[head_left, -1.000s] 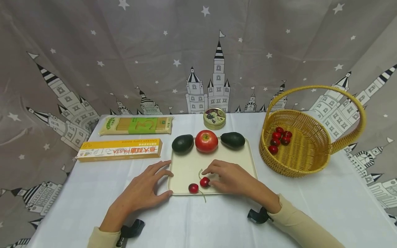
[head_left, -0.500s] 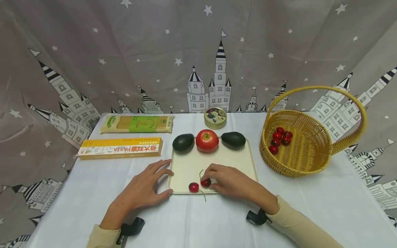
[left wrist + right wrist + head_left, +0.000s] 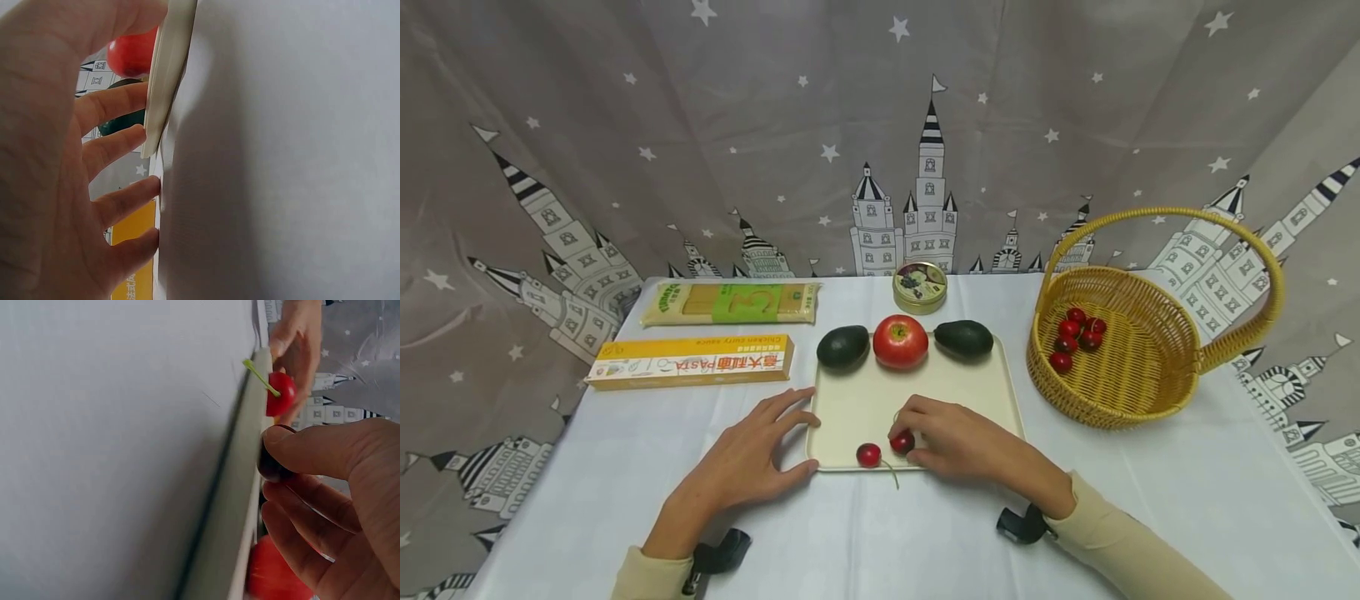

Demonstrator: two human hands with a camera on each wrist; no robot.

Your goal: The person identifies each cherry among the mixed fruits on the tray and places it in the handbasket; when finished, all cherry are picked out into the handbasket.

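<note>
On a cream tray (image 3: 850,408) lie two cherries near its front edge. My right hand (image 3: 958,437) pinches the right-hand cherry (image 3: 902,442) between thumb and fingers; in the right wrist view this cherry (image 3: 272,464) looks dark under the thumb. Just left of it sits the other cherry (image 3: 868,455), its green stem hanging over the tray's front rim. My left hand (image 3: 748,454) rests at the tray's left edge with fingers spread, fingertips touching the rim. At the tray's back stand a tomato (image 3: 900,342) and two avocados, one on the left (image 3: 843,347) and one on the right (image 3: 964,340).
A yellow wicker basket (image 3: 1120,408) with a tall handle stands to the right, several cherries (image 3: 1077,337) inside. A pasta box (image 3: 688,362) and a green-labelled pasta packet (image 3: 730,303) lie at the left. Behind the tomato sits a round tin (image 3: 920,287).
My right hand's fingers have closed on the right-hand cherry, which has shifted slightly to the right. My left hand stays in place at the tray's edge.
</note>
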